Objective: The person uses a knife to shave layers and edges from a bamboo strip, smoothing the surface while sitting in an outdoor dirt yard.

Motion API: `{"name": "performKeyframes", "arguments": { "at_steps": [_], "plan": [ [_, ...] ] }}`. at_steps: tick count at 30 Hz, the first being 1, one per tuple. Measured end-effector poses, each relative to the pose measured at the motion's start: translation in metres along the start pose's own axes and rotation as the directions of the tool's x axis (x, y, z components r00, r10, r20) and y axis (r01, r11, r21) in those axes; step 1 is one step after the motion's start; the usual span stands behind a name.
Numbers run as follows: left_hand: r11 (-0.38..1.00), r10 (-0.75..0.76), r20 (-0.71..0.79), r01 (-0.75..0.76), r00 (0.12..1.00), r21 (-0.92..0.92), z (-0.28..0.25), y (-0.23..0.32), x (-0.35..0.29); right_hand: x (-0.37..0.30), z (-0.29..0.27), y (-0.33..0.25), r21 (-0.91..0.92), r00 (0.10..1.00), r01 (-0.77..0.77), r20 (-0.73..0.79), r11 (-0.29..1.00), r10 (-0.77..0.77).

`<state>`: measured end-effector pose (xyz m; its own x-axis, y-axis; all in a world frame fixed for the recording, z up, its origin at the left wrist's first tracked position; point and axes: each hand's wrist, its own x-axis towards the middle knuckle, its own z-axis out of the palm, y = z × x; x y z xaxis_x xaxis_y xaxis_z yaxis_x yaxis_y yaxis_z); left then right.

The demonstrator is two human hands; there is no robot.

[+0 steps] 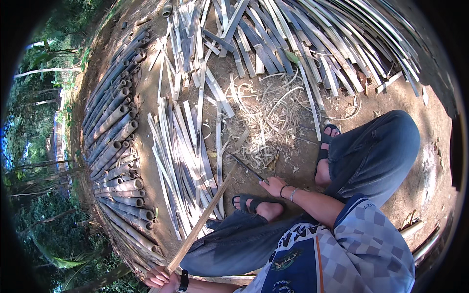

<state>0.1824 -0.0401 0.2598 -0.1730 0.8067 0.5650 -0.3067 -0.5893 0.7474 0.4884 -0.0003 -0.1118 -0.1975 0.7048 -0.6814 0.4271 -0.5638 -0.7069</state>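
Note:
My left hand point(163, 280), with a dark watch at its wrist, is closed round the lower end of a long light-brown bamboo strip point(201, 222). The strip slants up and right across my leg, its far tip close to the knife. In my right hand point(274, 187) is a knife point(247, 167) with a narrow dark blade pointing up and left; its handle is mostly hidden by my fingers. Beyond the blade lies a heap of pale curled bamboo shavings point(266, 115) on the dirt between my sandalled feet.
Split bamboo strips point(178, 166) lie piled left of my feet. More strips point(337, 44) spread across the far side. Whole bamboo poles point(112, 117) are stacked at the left, cut ends facing in, with green trees point(36, 195) behind. My knees are bent on both sides.

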Motion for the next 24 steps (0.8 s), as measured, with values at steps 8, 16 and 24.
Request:
{"name": "performKeyframes", "arguments": {
  "at_steps": [8, 16, 24],
  "plan": [
    [0.958, 0.168, -0.413, -0.05, 0.895, 0.281, 0.002, -0.002, -0.002, -0.012, 0.018, -0.011, 0.07, 0.996, 0.085, 0.008, 0.994, -0.086],
    [0.86, 0.439, -0.74, -0.001, 0.51, 0.51, -0.006, -0.011, 0.007, -0.016, 0.009, -0.021, 0.008, 0.978, 0.166, 0.13, 0.986, -0.165],
    [0.842, 0.481, -0.827, 0.107, 0.29, 0.528, -0.051, -0.008, 0.011, -0.016, 0.034, -0.035, 0.031, 0.964, 0.243, 0.109, 0.97, -0.245]
  ]
}}
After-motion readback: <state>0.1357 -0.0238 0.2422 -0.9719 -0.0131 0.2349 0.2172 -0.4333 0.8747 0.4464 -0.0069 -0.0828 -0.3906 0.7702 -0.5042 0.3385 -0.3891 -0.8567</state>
